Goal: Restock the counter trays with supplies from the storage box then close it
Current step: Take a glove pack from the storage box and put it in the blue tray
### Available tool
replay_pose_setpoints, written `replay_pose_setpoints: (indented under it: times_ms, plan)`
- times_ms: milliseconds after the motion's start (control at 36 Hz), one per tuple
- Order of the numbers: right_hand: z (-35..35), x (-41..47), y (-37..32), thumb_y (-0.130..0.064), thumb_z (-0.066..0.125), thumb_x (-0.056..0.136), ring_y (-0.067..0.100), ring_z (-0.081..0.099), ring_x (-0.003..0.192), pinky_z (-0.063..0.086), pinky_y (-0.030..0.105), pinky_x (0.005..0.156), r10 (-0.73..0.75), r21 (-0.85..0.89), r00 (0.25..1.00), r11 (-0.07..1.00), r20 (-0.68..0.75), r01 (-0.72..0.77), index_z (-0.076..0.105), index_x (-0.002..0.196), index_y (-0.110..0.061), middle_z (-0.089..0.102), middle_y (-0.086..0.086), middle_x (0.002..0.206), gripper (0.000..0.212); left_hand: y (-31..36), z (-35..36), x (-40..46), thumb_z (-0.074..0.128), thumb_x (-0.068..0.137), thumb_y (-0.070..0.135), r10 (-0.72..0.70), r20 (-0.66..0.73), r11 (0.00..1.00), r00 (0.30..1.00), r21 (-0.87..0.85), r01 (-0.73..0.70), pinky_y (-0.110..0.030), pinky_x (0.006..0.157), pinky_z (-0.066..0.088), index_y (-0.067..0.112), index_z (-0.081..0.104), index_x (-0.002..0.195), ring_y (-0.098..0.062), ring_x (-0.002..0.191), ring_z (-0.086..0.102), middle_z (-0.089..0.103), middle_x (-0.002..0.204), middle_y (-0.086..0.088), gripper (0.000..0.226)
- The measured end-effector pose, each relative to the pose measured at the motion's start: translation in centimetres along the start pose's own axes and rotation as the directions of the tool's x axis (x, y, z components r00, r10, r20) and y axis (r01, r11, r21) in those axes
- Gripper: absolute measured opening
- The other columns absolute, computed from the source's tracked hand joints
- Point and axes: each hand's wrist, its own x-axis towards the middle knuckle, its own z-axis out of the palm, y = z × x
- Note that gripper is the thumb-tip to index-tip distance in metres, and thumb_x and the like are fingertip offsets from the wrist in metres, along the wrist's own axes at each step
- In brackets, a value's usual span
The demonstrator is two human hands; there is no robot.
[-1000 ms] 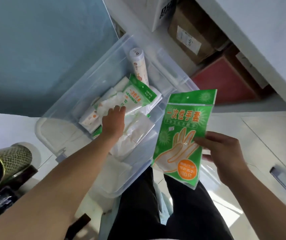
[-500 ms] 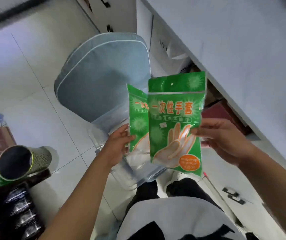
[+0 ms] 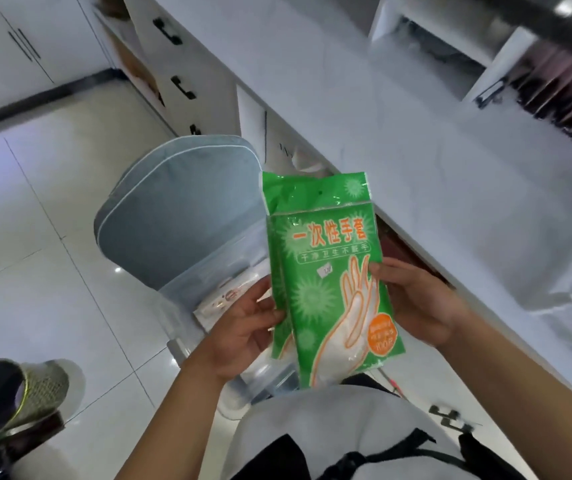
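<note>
Two green glove packets are up in front of the chest, stacked one over the other, the front one nearly hiding the rear. Long axis runs close to vertical, tipped a touch so the header ends lean up and left, the bottom corners swinging down toward the right. Printed faces point at the camera: orange characters across the top, a white hand outlined in orange below, an orange round badge at the lower right. The rear packet peeks out as a green strip along the left edge and above the front header.

Left hand grips the left edge, thumb on the front face and fingers curled behind. Right hand pinches the right edge, thumb over the printed hand, fingers tucked at the back. Hands sit apart, one packet-width between them, both clamped on the stack.

Below and behind the packets sits one clear storage box on the pale tiled floor, open, its blue-grey lid standing up at the far side. At least one white packet lies inside; the rest is hidden by the hands.

Right of all this, one long white counter runs diagonally, with drawers carrying black handles beneath its far end. Lower left corner: one woven cylinder with a dark mouth, lying tilted. Bottom of frame, a pale top with a dark strap.
</note>
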Motion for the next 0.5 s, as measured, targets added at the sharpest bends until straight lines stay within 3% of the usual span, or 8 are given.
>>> replay_pose_setpoints:
  times_ms: [111,250,361,500]
  plan:
    - [-1.4,-1.0,0.4,-0.013,0.058,0.092,0.032,0.071,0.095,0.059,0.043,0.081,0.003,0.147,1.0,0.989,-0.028,0.001,0.062,0.125,0.001,0.068,0.022,0.121,0.037,-0.6,0.7,0.3,0.065,0.084,-0.002,-0.059,0.037,0.993,0.998,0.104,0.055,-0.032,0.083,0.056,0.021,0.058,0.135,-0.025,0.102,0.07,0.071,0.114,-0.016,0.056]
    - [-3.2,-2.6,0.7,-0.012,0.057,0.093,0.032,0.071,0.091,0.059,0.041,0.076,-0.045,0.087,0.995,0.995,-0.09,0.053,0.063,0.122,0.003,0.07,0.021,0.116,0.033,-1.3,2.2,1.2,0.061,0.085,-0.007,-0.124,0.066,0.977,0.99,0.181,0.11,-0.034,0.083,0.056,0.014,0.055,0.136,-0.026,0.098,0.069,0.07,0.11,-0.02,0.055]
    - [-4.6,-4.2,0.4,-0.01,0.062,0.087,0.032,0.071,0.09,0.06,0.042,0.078,-0.14,0.027,0.973,0.989,-0.185,0.148,0.068,0.114,0.002,0.072,0.021,0.111,0.029,-1.0,4.8,1.7,0.072,0.076,0.012,-0.159,0.041,0.973,0.986,0.176,0.149,-0.039,0.08,0.056,0.012,0.061,0.13,-0.029,0.099,0.067,0.066,0.118,-0.018,0.056]
    - [-6.2,-6.6,-0.1,-0.005,0.071,0.082,0.029,0.075,0.079,0.058,0.03,0.06,-0.3,-0.066,0.907,0.953,-0.294,0.294,0.074,0.099,-0.002,0.076,0.017,0.096,0.017,-2.1,9.6,2.6,0.087,0.065,0.03,-0.044,-0.105,0.871,0.993,0.483,0.09,-0.036,0.077,0.058,0.029,0.07,0.115,-0.027,0.105,0.071,0.072,0.119,-0.005,0.053]
